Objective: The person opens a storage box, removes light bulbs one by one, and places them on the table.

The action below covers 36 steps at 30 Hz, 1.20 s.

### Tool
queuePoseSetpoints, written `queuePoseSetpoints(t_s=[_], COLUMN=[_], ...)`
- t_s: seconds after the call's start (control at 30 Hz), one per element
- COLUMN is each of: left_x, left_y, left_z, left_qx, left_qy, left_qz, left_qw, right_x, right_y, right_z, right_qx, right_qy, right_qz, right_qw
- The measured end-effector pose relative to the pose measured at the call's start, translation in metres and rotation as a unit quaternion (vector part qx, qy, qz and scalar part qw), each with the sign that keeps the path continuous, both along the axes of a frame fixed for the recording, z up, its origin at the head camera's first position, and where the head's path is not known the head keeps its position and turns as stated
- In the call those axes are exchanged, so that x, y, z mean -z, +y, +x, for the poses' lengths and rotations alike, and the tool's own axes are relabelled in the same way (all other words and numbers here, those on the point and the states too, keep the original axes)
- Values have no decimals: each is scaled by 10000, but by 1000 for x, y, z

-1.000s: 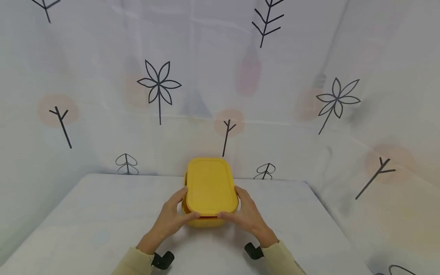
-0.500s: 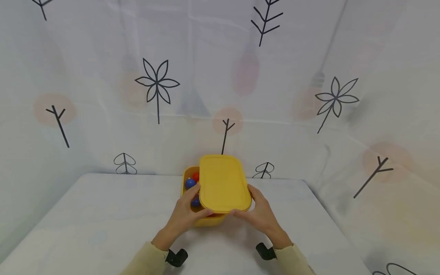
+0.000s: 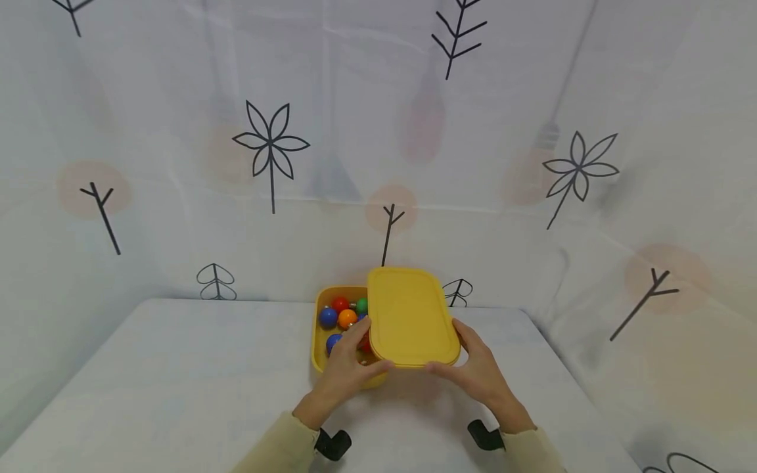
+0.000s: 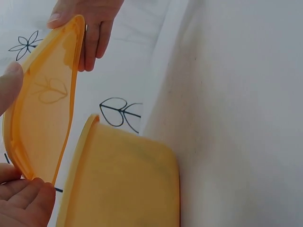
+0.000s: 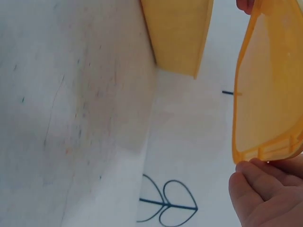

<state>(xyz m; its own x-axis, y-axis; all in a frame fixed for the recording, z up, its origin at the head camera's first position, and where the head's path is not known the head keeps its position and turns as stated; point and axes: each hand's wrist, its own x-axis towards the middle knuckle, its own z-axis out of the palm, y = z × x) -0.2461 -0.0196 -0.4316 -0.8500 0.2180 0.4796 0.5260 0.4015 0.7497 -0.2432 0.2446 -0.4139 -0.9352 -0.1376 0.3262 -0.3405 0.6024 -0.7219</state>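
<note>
Both hands hold a yellow rectangular lid [image 3: 414,318] up off its box. My left hand [image 3: 345,374] grips its left edge and near-left corner, thumb along the front rim. Across from it, my right hand [image 3: 481,371] grips the right edge, thumb on the front rim. Below and to the left stands the yellow box [image 3: 319,358], its right part hidden under the lid. Inside it lie several coloured balls, among them a blue ball [image 3: 328,318], an orange ball [image 3: 347,319] and a green ball [image 3: 362,305]. In the left wrist view the lid [image 4: 42,99] hangs tilted, apart from the box [image 4: 128,184].
The white table [image 3: 177,381] runs back to a white cloth backdrop [image 3: 355,131] printed with plant outlines. The box stands close to the table's far edge. Dark wrist-worn pieces [image 3: 334,445] show below both hands.
The lid, which lay over the box a second ago, has been lifted and carried right by both hands. The coloured balls in the left part of the box have come into view.
</note>
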Motion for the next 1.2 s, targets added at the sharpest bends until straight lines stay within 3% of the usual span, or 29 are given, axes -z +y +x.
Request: queuePoseSetpoints(t_s=[0.13,0.33,0.6,1.0,1.2], left_x=[-2,-1,1,0,0], left_y=[10,25,45,73,82], left_z=[1,-1,-4,-8,-11], left_qx=[-18,-6,92,254,586], left_qy=[-281,-280,-376,-888,-857], left_qz=[-145,-181,121,507,752], left_qw=[9995,9994,9992,9944,9918], right_x=[1,3,5,8,7], right_y=[11,26,42,67,75], right_z=[-1,-2,-2,-6,-5], right_qx=[-15,-46,-44,-83,-88], right_qy=[-17,-106,-169,-304,-374], right_qz=[-4,-14,-56,-62,-106], right_qw=[10000,9999,9998,9995,9992])
